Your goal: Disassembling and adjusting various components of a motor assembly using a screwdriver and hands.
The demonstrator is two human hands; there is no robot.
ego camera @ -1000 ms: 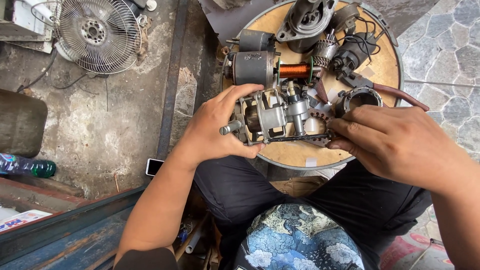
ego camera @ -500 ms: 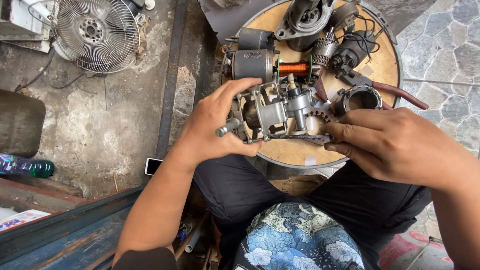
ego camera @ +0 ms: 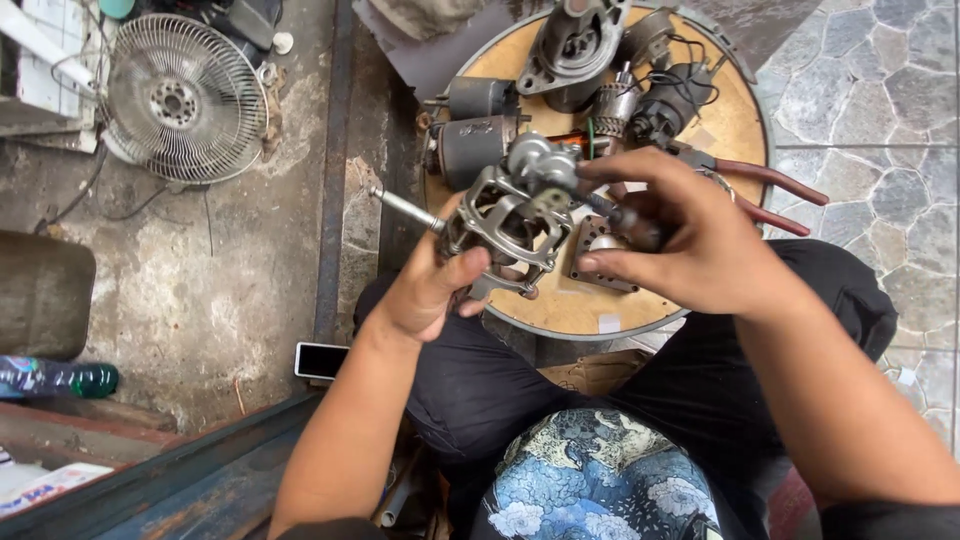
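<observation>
A round wooden table (ego camera: 570, 305) with a metal rim stands on a rough concrete and stone-paved floor, crowded with dark motor parts: a cylindrical motor body (ego camera: 472, 150), a grey housing (ego camera: 575, 45) and a smaller motor with black wires (ego camera: 660, 105). Red-handled pliers (ego camera: 770, 195) lie at the table's right edge. The left hand (ego camera: 430, 285) is closed around the lower side of a grey cast-metal motor frame (ego camera: 500, 225), thumb pressed on its front, holding it above the table's near part with its steel shaft (ego camera: 405, 208) sticking out to the left. The right hand (ego camera: 690, 240) comes in from the right, fingers curled and pinched on a small dark part at the frame's upper right side; what exactly it grips is hard to tell. A perforated metal plate (ego camera: 600, 262) lies on the table just under that hand. To the left, on the floor, lie a fan guard (ego camera: 185, 100), a phone (ego camera: 320, 360) and a green bottle (ego camera: 60, 378).
</observation>
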